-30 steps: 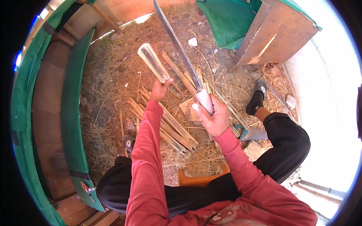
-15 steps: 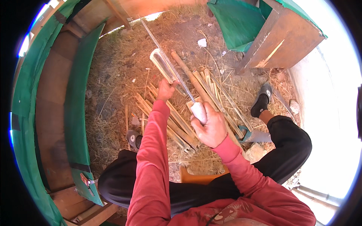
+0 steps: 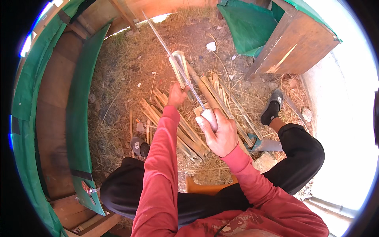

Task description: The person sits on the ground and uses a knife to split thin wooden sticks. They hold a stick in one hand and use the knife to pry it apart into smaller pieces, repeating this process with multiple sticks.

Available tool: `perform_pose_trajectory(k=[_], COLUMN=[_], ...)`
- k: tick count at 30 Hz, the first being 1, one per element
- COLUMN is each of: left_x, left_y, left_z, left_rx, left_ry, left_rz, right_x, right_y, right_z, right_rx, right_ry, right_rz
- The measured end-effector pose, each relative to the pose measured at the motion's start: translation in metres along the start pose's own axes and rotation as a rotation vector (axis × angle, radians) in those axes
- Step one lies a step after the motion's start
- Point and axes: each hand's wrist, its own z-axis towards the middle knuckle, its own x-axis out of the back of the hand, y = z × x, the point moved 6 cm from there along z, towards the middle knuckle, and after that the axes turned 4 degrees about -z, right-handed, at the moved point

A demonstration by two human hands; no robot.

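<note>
My right hand (image 3: 223,134) is closed round the pale handle of a long, thin-bladed machete (image 3: 162,41). The blade points away and to the left, passing over a split half of bamboo (image 3: 174,66). My left hand (image 3: 176,94) grips the near end of that bamboo and holds it tilted up, its hollow side showing. Whether blade and bamboo touch, I cannot tell. Below both hands lie several split bamboo strips (image 3: 188,138) in a loose pile, with a longer bamboo pole (image 3: 203,85) slanting beside them.
By my right leg lies a hand saw (image 3: 268,145) with a teal handle. An orange seat edge (image 3: 207,189) shows between my legs. Green-covered wooden panels (image 3: 81,102) stand at the left, a wooden box (image 3: 296,47) at the far right. Dry straw covers the ground.
The split bamboo and my left hand have shifted slightly right, and the bamboo has turned more upright. The machete blade now crosses over it. My right hand has barely moved.
</note>
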Motion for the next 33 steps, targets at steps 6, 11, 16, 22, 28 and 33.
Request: perform_pose_trajectory(k=[6, 11, 16, 22, 28, 33], left_x=[-0.008, -0.019, -0.014, -0.013, -0.008, -0.007], left_y=[-0.037, -0.033, -0.054, -0.03, -0.021, -0.021], left_z=[-0.003, 0.002, 0.001, 0.0, -0.001, -0.004], left_rx=[0.124, 0.191, 0.205, 0.196, 0.196, 0.161], left_ry=[-0.02, -0.177, -0.111, -0.124, -0.116, -0.097], left_rz=[-0.04, -0.115, 0.018, 0.02, -0.051, -0.016], right_x=[0.002, -0.005, -0.003, -0.002, -0.012, -0.008], right_y=[-0.018, 0.011, 0.009, 0.001, 0.01, 0.006], right_z=[-0.006, -0.001, 0.001, 0.0, 0.003, -0.001], right_rx=[0.061, -0.074, -0.068, 0.019, -0.104, -0.05], right_ry=[0.083, 0.036, -0.009, 0.086, -0.031, 0.015], right_rz=[0.09, -0.023, -0.039, 0.004, -0.063, 0.01])
